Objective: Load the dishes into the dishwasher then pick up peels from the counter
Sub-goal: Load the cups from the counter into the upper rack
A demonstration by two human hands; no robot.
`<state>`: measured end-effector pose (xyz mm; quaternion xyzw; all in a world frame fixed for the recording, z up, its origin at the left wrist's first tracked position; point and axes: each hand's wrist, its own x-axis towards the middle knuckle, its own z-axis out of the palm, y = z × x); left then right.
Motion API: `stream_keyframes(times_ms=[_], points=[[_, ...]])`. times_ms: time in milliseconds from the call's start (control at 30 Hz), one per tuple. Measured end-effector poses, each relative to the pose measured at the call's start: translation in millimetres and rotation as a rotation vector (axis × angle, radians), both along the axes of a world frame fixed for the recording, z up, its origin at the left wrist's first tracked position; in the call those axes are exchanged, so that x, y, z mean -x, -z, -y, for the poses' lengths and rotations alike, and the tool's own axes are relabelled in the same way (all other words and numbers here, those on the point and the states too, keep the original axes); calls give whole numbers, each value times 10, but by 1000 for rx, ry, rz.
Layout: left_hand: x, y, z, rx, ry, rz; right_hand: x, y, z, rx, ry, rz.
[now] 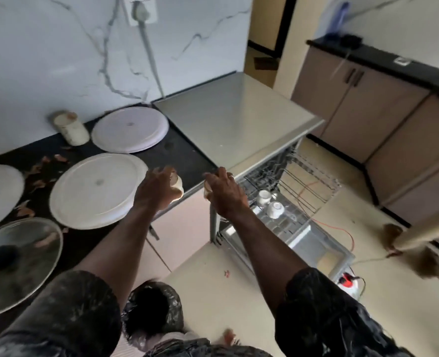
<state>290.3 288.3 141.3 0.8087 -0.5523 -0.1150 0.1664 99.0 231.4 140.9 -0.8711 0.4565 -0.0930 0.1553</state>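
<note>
Inspection of centre frame: a small white cup [177,183], smooth and glazed, is gripped by the left hand [159,191], whose fingers are curled round it at the counter's front edge. A brownish glass [208,192], translucent, blurred and largely hidden, is held under the curled fingers of the right hand [226,195], just right of the left hand and over the near corner of the open dishwasher [239,117]. The dishwasher top is flat, square, brushed grey metal. Its wire rack [303,181] is drawn out at centre right; two rounded white cups [275,210] are seated in it, near the right wrist.

The black counter [182,153] at left carries three round white plates [98,190] with raised rims, one cut by the left edge. A domed glass lid [20,264] with a dark knob lies at lower left. Brown papery peels [39,176] are scattered between the plates. A pale cylindrical jar [70,128] is noted by the marble-veined wall [46,60]. A crumpled black bin bag [151,310] sits at bottom centre, between the forearms. An orange cable [339,229] trails across the beige floor [239,292] beyond the dishwasher.
</note>
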Motion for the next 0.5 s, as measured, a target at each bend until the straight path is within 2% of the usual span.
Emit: stream_keyframes(times_ms=[267,500], points=[[1179,195,455,-23,317,-15,1248,383,33,-54,217,15],[1821,806,829,-111,502,-37,1820,911,212,-119,372,-14]])
